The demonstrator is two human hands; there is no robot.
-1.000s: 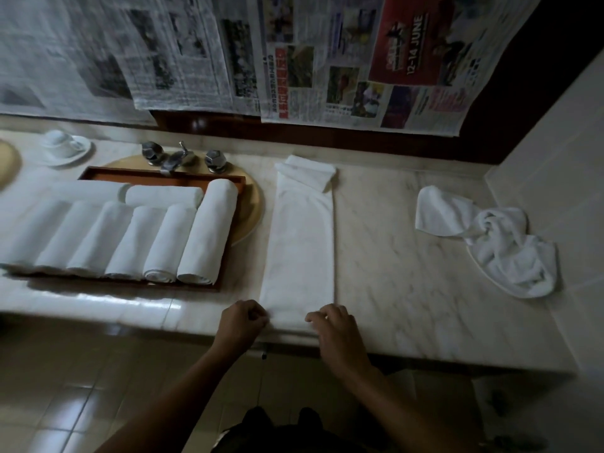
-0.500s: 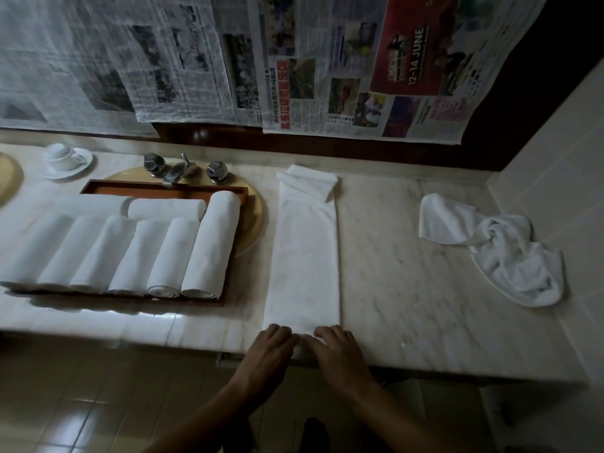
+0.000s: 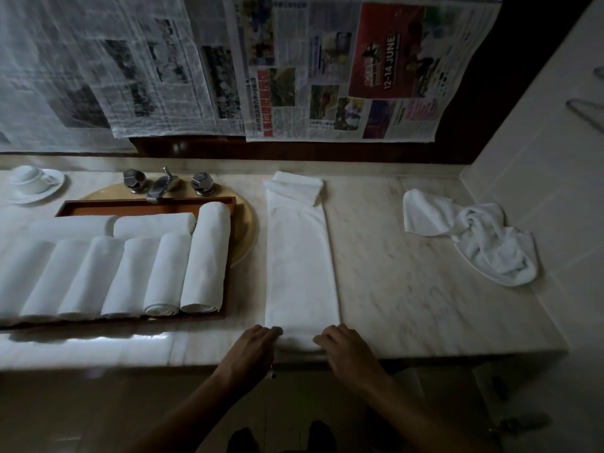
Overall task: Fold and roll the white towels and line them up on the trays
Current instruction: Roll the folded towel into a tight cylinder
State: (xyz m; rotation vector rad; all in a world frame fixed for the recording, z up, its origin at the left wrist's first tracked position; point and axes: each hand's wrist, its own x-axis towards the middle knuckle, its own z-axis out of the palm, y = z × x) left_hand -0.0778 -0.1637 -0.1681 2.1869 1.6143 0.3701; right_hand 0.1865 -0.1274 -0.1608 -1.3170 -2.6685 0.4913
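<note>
Left hand (image 3: pixel 258 344) and right hand (image 3: pixel 343 348) curl their fingers over the near end of the folded towel (image 3: pixel 300 263), one holding each corner; half a second earlier they met at its middle.

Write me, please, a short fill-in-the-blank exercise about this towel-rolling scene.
The left hand and the right hand hold the ____ end of the long folded towel. The crumpled towel lies to the ____ of it. The rolled towels lie on a tray to its ____. Sheets of ____ hang behind the counter.
Missing words: near; right; left; newspaper.
</note>
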